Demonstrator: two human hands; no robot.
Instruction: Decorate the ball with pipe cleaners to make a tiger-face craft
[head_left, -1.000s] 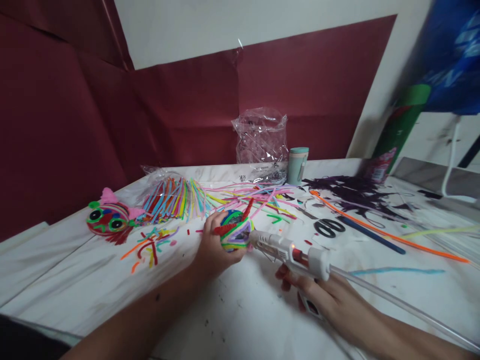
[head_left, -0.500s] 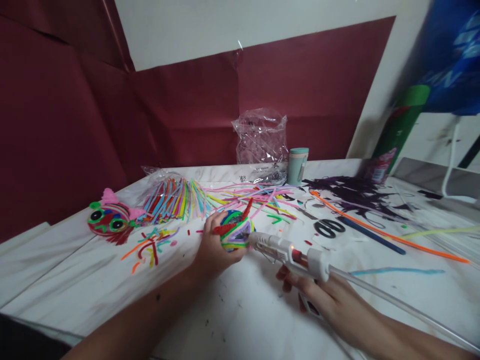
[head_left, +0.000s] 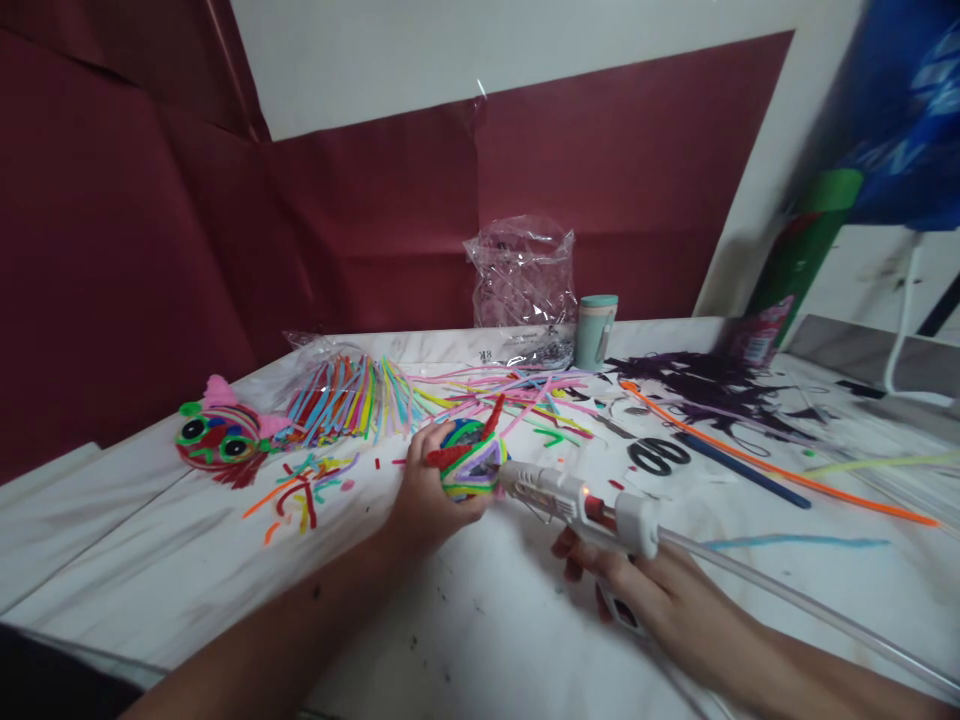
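Note:
My left hand [head_left: 424, 500] is closed around a small multicoloured pipe-cleaner figure [head_left: 469, 460] with red horn-like pieces, held just above the white table [head_left: 465, 620]. My right hand [head_left: 652, 590] grips the handle of a white hot glue gun [head_left: 581, 500]. Its nozzle touches the right side of the figure. A clear glue stick [head_left: 787, 600] trails out of the gun's back toward the lower right.
A finished pipe-cleaner face [head_left: 217, 435] lies at the left. A bundle of coloured pipe cleaners [head_left: 352, 395] and loose cut pieces [head_left: 300, 490] spread behind the hands. A clear bag [head_left: 525, 285], a teal cup [head_left: 596, 330], dark purple scraps [head_left: 697, 385] and long orange stems [head_left: 780, 465] lie further back.
Both hands hold almost still; the glue gun's nozzle stays pressed at the figure, with only a slight shift.

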